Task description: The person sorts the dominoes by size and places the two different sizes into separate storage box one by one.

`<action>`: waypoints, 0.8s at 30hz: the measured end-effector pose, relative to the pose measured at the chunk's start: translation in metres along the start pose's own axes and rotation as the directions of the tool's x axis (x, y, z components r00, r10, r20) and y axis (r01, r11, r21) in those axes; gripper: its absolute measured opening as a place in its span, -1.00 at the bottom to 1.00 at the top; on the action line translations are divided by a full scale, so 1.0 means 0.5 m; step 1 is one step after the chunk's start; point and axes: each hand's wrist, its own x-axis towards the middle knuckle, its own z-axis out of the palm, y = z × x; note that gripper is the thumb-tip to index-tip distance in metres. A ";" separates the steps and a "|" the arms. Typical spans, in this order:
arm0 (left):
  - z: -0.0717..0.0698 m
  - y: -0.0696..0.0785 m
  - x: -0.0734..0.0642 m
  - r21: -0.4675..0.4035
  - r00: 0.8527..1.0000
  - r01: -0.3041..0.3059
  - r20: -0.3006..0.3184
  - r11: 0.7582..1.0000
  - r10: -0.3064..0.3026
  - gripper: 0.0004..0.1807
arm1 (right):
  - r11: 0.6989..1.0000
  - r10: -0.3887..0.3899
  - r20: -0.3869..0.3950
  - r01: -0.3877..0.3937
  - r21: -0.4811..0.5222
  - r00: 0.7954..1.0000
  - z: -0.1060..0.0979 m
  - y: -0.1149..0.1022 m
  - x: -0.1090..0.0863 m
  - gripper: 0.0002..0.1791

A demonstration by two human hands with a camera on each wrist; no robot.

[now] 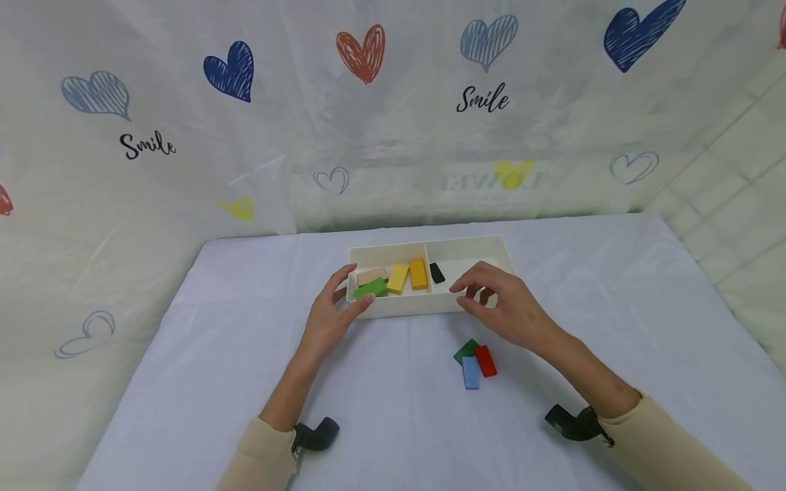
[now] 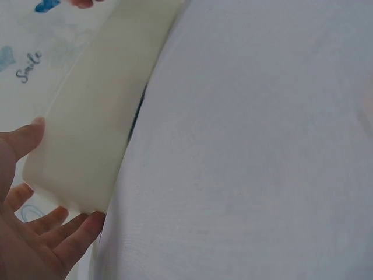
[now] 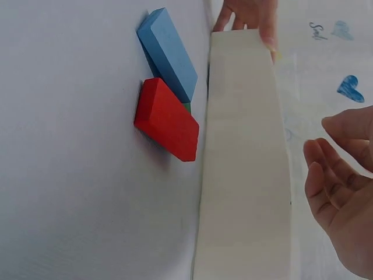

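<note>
A white box [image 1: 393,308] with two compartments stands on the table. My left hand [image 1: 329,310] holds its left end, thumb at the front rim and fingers around the end wall. The left compartment contains a beige block [image 1: 371,275], a green block [image 1: 371,288] and two yellow blocks [image 1: 398,278]. Beside the divider, in the right compartment, lies a black block [image 1: 437,273]. Over that compartment hovers my right hand [image 1: 506,307], fingers loosely bent, with nothing visible between thumb and fingertips. In front of the box, a red block [image 3: 166,119], a blue block [image 3: 168,55] and a dark green block [image 1: 467,350] lie together.
A white cloth [image 1: 393,409] covers the table. Behind it hangs a pale curtain [image 1: 393,123] printed with hearts and words. Each wrist wears a dark camera mount, one on the left [image 1: 316,434] and one on the right [image 1: 574,423].
</note>
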 end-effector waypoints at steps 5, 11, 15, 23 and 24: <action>0.000 -0.002 0.000 -0.005 1.000 -0.010 0.002 1.000 0.010 -0.21 | 1.000 -0.010 -0.002 0.010 0.003 1.000 -0.002 0.002 -0.009 -0.77; 0.001 -0.001 0.000 -0.007 1.000 -0.016 0.005 1.000 0.016 -0.21 | 1.000 -0.006 0.017 0.006 0.020 1.000 -0.006 0.005 -0.018 -0.75; 0.001 0.000 0.000 -0.006 1.000 -0.018 0.003 1.000 0.018 -0.21 | 1.000 -0.011 0.032 0.010 0.026 0.999 -0.007 0.010 -0.025 -0.74; 0.001 -0.001 0.001 0.010 1.000 -0.008 -0.002 1.000 0.008 -0.21 | 1.000 -0.008 0.063 0.007 0.015 0.998 -0.006 0.021 -0.036 -0.71; 0.001 -0.001 0.001 0.011 1.000 -0.009 -0.001 1.000 0.009 -0.21 | 1.000 -0.009 0.066 0.008 0.016 0.998 -0.006 0.022 -0.037 -0.71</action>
